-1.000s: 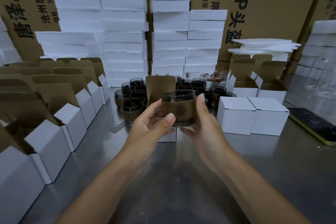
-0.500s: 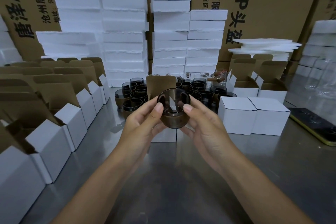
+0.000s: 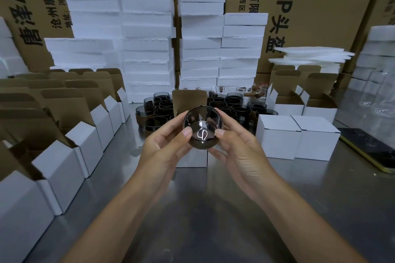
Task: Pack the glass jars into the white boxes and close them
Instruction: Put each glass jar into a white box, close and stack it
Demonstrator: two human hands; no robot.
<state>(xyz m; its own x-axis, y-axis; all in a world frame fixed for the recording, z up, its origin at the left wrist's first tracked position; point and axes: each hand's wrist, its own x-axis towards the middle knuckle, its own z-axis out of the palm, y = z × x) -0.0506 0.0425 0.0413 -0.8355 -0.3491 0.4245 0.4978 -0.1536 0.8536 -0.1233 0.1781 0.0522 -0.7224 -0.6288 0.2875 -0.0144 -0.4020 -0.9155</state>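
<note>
A dark smoked glass jar [image 3: 203,127] with a brown sleeve is held up at the centre, tipped so its mouth faces me. My left hand [image 3: 164,145] grips its left side and my right hand [image 3: 237,147] its right side. Directly behind and below the jar stands an open white box [image 3: 192,159] with its brown flap up. Several more dark jars [image 3: 226,104] cluster on the table behind it. Two shut white boxes [image 3: 297,139] sit to the right.
Rows of open white boxes [image 3: 70,141] line the left side. More open boxes [image 3: 303,104] stand at the back right. Foam stacks [image 3: 201,38] and big cardboard cartons fill the back. A phone [image 3: 372,147] lies at the right edge of the metal table [image 3: 213,209].
The jar has been tipped from upright until its mouth faces me. Both hands have kept hold of it and rotated with it.
</note>
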